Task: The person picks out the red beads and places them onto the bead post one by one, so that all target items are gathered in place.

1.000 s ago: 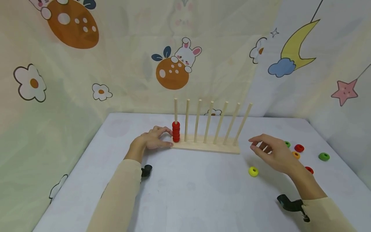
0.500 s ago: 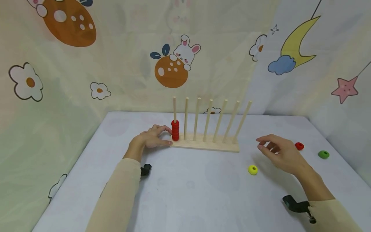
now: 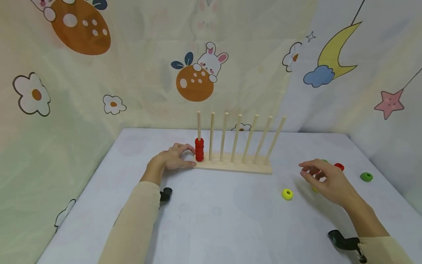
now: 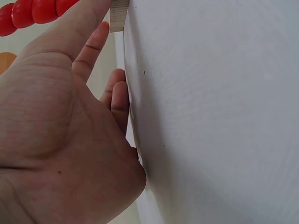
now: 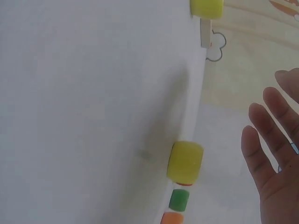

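My left hand point(image 3: 169, 159) holds the left end of a wooden peg stand point(image 3: 230, 167), thumb in front and forefinger behind. Red beads point(image 3: 199, 150) are stacked on its leftmost peg; the other pegs are bare. In the left wrist view, the end of the stand's base point(image 4: 118, 17) shows by the thumb. My right hand point(image 3: 333, 183) hovers over the table's right side, fingers loosely curved and holding nothing. Partly hidden under it lies a yellow bead point(image 5: 185, 161). Another yellow bead point(image 3: 287, 194) lies to its left.
Beyond the right hand lie a red bead point(image 3: 339, 167) and a green bead point(image 3: 366, 177). A second green bead point(image 3: 324, 160) peeks out behind the fingers. The right wrist view also shows an orange bead point(image 5: 172, 218). A patterned cloth point(image 3: 148, 73) hangs behind the white table point(image 3: 214, 220).
My right hand has moved right and slightly toward me, passing over the loose beads. The left hand has stayed at the stand's end.
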`<action>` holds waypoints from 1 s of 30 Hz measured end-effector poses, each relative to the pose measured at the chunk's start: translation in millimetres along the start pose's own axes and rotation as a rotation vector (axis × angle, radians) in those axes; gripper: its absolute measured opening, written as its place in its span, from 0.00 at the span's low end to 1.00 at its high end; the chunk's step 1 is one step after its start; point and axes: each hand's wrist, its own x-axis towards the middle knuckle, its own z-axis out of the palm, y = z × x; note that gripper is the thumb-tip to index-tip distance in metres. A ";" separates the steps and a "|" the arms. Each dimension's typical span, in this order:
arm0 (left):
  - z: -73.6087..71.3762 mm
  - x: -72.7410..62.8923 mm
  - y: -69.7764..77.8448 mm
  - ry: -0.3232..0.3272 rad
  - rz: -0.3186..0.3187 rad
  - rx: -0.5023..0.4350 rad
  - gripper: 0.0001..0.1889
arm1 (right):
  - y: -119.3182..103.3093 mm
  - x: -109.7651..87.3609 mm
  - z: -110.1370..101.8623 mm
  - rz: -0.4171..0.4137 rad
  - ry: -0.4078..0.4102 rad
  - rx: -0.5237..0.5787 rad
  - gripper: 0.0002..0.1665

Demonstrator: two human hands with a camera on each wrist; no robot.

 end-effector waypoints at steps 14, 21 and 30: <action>-1.4 -3.2 2.6 -0.001 -0.004 0.007 0.28 | 12.3 -19.9 -13.3 0.089 0.000 -0.072 0.25; -1.4 -6.0 1.2 0.011 0.007 0.000 0.28 | 16.5 -28.1 -25.8 0.208 -0.057 -0.128 0.24; -1.6 -6.6 2.4 0.000 0.011 0.002 0.27 | 18.8 -34.6 -29.1 0.300 -0.115 -0.206 0.24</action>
